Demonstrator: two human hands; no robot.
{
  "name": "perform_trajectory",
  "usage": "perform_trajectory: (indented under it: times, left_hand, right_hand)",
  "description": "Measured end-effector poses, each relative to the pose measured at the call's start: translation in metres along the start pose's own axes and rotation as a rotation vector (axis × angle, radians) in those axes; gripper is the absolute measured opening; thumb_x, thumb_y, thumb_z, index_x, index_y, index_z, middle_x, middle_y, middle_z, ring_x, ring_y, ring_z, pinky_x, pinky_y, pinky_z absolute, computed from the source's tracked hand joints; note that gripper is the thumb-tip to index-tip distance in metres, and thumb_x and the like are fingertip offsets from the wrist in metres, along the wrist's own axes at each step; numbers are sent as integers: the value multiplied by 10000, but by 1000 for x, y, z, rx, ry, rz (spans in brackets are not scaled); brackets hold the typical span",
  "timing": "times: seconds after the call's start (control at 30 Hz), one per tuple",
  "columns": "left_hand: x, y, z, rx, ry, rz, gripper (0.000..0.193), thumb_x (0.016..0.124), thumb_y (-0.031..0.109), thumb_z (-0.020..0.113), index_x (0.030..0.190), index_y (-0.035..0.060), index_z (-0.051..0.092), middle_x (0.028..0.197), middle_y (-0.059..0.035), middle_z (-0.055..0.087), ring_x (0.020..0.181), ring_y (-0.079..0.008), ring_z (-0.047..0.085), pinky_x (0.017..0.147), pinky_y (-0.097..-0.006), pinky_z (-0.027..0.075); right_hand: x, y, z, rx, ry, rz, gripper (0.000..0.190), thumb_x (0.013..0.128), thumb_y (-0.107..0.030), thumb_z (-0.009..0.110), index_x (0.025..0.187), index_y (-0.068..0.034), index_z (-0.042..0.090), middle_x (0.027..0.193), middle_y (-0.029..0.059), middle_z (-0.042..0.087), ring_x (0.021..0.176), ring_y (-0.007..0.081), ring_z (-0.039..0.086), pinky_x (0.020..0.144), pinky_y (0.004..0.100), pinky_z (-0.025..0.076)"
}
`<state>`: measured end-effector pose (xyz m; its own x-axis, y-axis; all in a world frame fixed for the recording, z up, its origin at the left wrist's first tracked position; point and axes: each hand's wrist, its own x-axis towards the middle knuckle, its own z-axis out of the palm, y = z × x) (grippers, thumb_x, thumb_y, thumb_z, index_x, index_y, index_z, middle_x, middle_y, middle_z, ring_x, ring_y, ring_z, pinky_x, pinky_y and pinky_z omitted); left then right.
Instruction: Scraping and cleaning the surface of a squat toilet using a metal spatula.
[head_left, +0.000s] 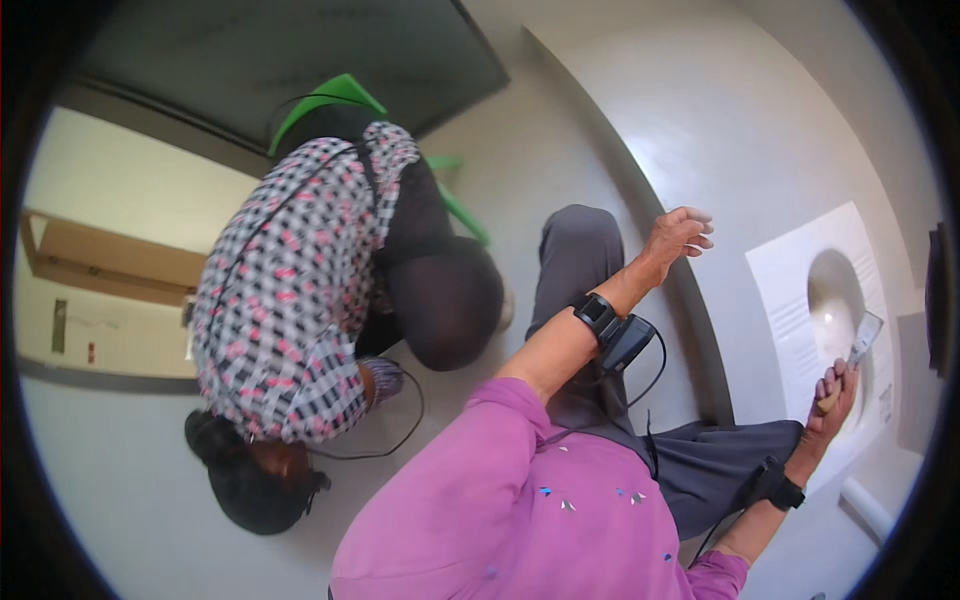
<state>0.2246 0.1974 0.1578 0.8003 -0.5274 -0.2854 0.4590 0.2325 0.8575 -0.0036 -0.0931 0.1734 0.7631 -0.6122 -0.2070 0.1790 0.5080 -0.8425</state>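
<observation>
My right hand (832, 397) grips a scraper (866, 335) with a flat metal blade and what looks like a wooden handle. The blade is over the bowl of a white squat toilet pan (780, 259), set into a raised pale platform (675, 97). Whether the blade touches the pan I cannot tell. My left hand (679, 236) hangs above the platform's edge, left of the pan, with loosely bent fingers and nothing in them. Black straps circle both my wrists, and a black box (628, 343) with a cable sits by the left one.
Close on my left, a person (292, 277) in a checked shirt bends forward on a green plastic chair (330, 101), wearing a knitted glove (384, 379). A dark panel (300, 45) stands behind. A white pipe (866, 499) lies lower right. Cables trail from both of us.
</observation>
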Motion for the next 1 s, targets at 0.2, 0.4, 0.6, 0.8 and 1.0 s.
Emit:
perform_trajectory:
  times: [0.2, 0.4, 0.6, 0.8, 1.0]
  left_hand:
    - [19, 16, 1, -6, -61, 250, 307, 827, 290, 511, 973, 20, 495, 901, -111, 571, 790, -211, 596, 715, -326, 470]
    - [21, 54, -2, -259, -135, 323, 276, 821, 191, 475, 1000, -19, 489, 907, -159, 577, 814, -258, 600, 709, -331, 467]
    - [8, 58, -6, -145, -187, 334, 367, 835, 262, 453, 1071, -14, 501, 990, -177, 564, 945, -325, 553, 829, -398, 431]
    - [2, 57, -4, -132, -149, 313, 376, 831, 267, 464, 1067, -23, 496, 1005, -186, 549, 945, -326, 551, 834, -396, 427]
    - [-3, 55, -13, -54, -118, 311, 379, 831, 279, 467, 1063, -19, 497, 992, -176, 549, 918, -316, 557, 821, -390, 425]
  right_hand:
    - [-6, 7, 23, -46, 91, -26, 188, 825, -62, 487, 1010, -45, 455, 754, 6, 465, 557, 56, 421, 454, 153, 364]
    - [-29, -17, 93, -114, -8, -63, 216, 863, -61, 414, 1070, -19, 367, 738, 30, 407, 507, 66, 375, 407, 178, 348]
    - [-46, -35, 156, -347, -188, -163, 423, 883, -147, 396, 1254, 12, 270, 763, 22, 456, 521, 22, 427, 418, 129, 376]
    - [-50, -39, 179, -376, -332, -203, 464, 889, -188, 396, 1281, 19, 259, 769, 18, 474, 522, 12, 437, 416, 122, 375]
    - [-43, -18, 177, -390, -304, -322, 512, 858, -212, 476, 1263, 34, 283, 760, 21, 489, 491, 15, 433, 398, 130, 373]
